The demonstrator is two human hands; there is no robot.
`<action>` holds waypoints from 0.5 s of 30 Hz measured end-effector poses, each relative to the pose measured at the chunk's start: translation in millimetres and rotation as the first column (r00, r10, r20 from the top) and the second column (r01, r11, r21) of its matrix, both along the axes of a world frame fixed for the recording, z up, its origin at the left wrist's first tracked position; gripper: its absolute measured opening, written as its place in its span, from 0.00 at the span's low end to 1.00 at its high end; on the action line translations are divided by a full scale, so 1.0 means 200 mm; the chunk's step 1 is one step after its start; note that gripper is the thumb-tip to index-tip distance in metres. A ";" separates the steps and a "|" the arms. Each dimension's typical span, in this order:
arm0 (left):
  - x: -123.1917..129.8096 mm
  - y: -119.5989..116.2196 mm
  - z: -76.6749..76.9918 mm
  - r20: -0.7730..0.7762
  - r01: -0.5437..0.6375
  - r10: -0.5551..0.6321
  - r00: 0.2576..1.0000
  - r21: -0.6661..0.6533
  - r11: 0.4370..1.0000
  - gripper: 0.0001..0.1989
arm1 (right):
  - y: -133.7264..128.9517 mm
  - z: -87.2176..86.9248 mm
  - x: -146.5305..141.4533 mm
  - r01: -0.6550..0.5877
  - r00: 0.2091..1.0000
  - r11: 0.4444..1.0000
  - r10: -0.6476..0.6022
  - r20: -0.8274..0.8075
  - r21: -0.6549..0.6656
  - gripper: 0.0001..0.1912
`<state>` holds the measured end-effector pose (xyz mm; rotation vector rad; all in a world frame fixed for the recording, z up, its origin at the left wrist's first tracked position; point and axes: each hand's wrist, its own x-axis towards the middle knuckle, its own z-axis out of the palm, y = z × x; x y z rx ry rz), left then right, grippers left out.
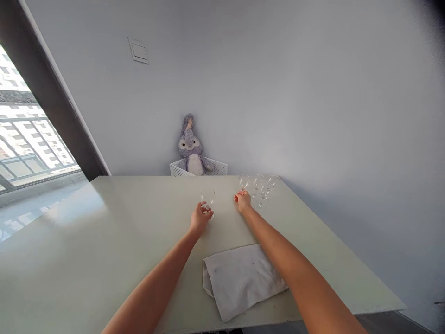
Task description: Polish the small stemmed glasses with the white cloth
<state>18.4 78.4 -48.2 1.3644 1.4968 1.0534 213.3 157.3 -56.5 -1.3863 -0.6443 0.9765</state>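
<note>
My left hand [200, 217] is closed round the lower part of a clear stemmed glass [207, 196], which stands upright over the middle of the table. My right hand [243, 200] has its fingers curled at the stem of a second stemmed glass [244, 181]. Only that glass's bowl shows above the knuckles; the hand hides its foot. Several more clear glasses [264, 191] stand close together just right of my right hand. Below my right forearm lies a folded greyish-white cloth [241, 278], partly covered by that arm.
The pale table [132, 241] meets the wall at its far side and on the right. Behind its far edge sits a white perforated basket [219, 168] holding a plush rabbit [190, 146]. A window with a railing [34, 139] is at the left.
</note>
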 end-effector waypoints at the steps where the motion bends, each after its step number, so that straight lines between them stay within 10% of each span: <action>1: 0.00 0.00 -0.01 0.008 0.011 -0.011 1.000 0.003 1.000 0.17 | 0.01 0.00 -0.04 -0.021 1.000 1.000 0.021 -0.005 -0.006 0.20; 15: -0.39 -0.08 -0.06 0.036 -0.435 0.434 0.900 0.085 0.896 0.12 | -0.09 0.00 -0.98 -0.587 0.809 0.808 0.588 -0.018 0.046 0.21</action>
